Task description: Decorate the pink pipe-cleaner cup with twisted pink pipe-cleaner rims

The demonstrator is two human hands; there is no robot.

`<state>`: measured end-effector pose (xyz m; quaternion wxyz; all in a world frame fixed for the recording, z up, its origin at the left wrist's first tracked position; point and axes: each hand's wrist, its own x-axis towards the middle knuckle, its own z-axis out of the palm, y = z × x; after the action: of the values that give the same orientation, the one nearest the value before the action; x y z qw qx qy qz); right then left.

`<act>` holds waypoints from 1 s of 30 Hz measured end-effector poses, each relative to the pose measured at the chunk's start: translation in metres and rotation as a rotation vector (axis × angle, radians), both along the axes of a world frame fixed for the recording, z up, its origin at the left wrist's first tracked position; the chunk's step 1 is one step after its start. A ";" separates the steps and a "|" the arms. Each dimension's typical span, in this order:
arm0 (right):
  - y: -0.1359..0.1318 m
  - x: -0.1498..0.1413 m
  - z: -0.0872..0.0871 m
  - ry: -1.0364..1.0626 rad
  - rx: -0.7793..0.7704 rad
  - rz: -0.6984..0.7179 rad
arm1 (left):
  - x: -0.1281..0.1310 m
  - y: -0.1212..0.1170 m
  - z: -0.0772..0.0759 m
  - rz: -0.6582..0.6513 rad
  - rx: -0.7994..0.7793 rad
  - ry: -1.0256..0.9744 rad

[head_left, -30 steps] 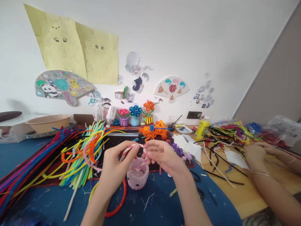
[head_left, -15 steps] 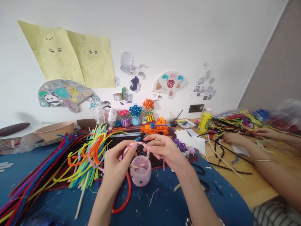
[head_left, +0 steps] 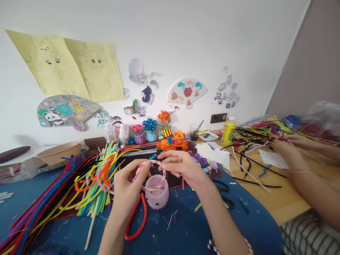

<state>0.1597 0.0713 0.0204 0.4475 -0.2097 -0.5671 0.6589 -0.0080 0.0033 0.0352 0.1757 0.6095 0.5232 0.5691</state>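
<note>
Compared with half a second ago, a co-worker's nearer hand (head_left: 284, 148), out toward 2 o'clock, has shifted to 3 o'clock and now leaves the white paper sheet (head_left: 275, 159) uncovered, while the pink-and-white striped ring (head_left: 164, 174) stays between the person's own two hands. The left hand (head_left: 126, 182) pinches the ring between thumb and fingers on its 9-to-11 o'clock side. The right hand (head_left: 187, 170) has its fingertips against the 1-to-2 o'clock side, the upper fingers loosely extended; whether it grips or only steadies cannot be told. The ring appears just below the view's centre, its 5 o'clock edge passing in front of the rim of a pale pink ribbed cup (head_left: 157, 200) with a dark dot on its wall; contact between the two is unclear. From the ring, a red loop (head_left: 132, 237) lies at 7 o'clock on the blue tabletop (head_left: 191, 230), a bundle of coloured pipe cleaners (head_left: 99, 191) at 9, three potted flowers (head_left: 150, 129) at 12, and purple flowers (head_left: 203, 162) at 2. The step in hand looks like shaping or joining the ring; the next move seems to call for an even hold that keeps its curve round.
</note>
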 end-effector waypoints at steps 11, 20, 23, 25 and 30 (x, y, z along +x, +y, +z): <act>0.000 -0.002 0.000 0.035 0.058 -0.049 | -0.027 -0.038 -0.027 0.217 -0.019 0.288; -0.007 -0.002 0.002 0.083 0.070 -0.066 | -0.008 -0.061 -0.062 0.554 -0.452 1.101; -0.006 -0.002 0.001 0.087 0.083 -0.082 | -0.005 -0.053 -0.063 0.535 -0.549 1.135; -0.004 0.000 0.000 0.101 0.080 -0.102 | -0.007 -0.052 -0.061 0.532 -0.549 1.129; -0.001 0.006 -0.002 0.131 0.072 -0.176 | -0.020 -0.078 -0.051 0.611 -0.431 1.044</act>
<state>0.1653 0.0706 0.0182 0.5469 -0.1990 -0.5393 0.6087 -0.0283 -0.0751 -0.0160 -0.1536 0.5809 0.7926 0.1039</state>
